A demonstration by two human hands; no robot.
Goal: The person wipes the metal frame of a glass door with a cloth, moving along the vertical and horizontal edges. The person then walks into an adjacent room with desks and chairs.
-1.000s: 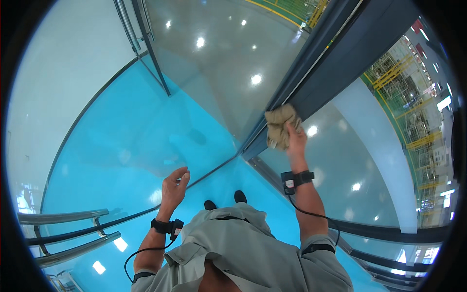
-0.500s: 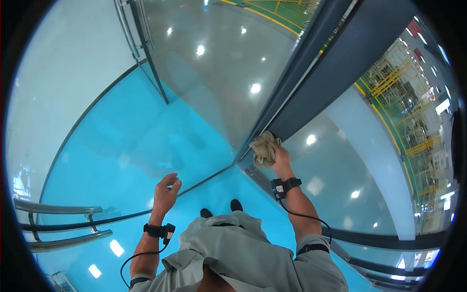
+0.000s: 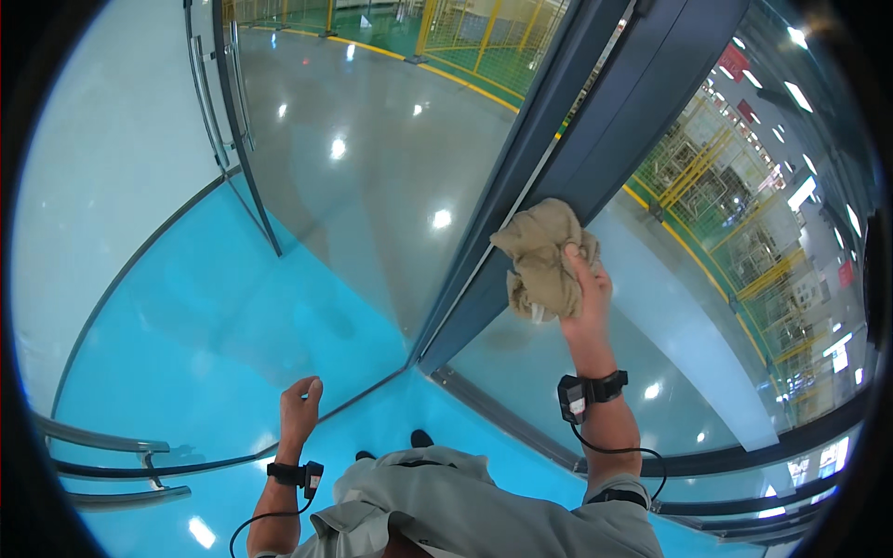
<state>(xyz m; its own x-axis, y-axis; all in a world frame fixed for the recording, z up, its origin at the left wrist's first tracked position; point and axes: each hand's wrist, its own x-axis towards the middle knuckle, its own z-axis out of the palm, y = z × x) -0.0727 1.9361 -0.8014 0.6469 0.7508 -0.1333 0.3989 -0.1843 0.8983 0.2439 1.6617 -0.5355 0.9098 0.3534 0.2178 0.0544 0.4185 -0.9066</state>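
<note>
My right hand (image 3: pixel 592 284) is wrapped round a crumpled brown cloth (image 3: pixel 547 256), with the thumb lying over its folds. The cloth is beside the dark grey door frame post (image 3: pixel 595 158) and overlaps its right part in the head view; whether it presses on the metal cannot be told. My left hand (image 3: pixel 299 409) hangs low on the left, away from the frame, its fingers curled in with nothing visible in them. Both wrists carry a black strap with a small cabled box.
Curved metal handles (image 3: pixel 112 432) stick out at lower left, and an open glass door (image 3: pixel 246 130) with upright handles stands at upper left. Glass panes flank the post. Below is a glossy blue floor (image 3: pixel 214 307), with grey floor and yellow fencing (image 3: pixel 484 42) beyond.
My right hand has risen along the post with the cloth, which now looks larger and nearer. My left hand has dropped slightly, its fingers more curled. The whole view has shifted.
</note>
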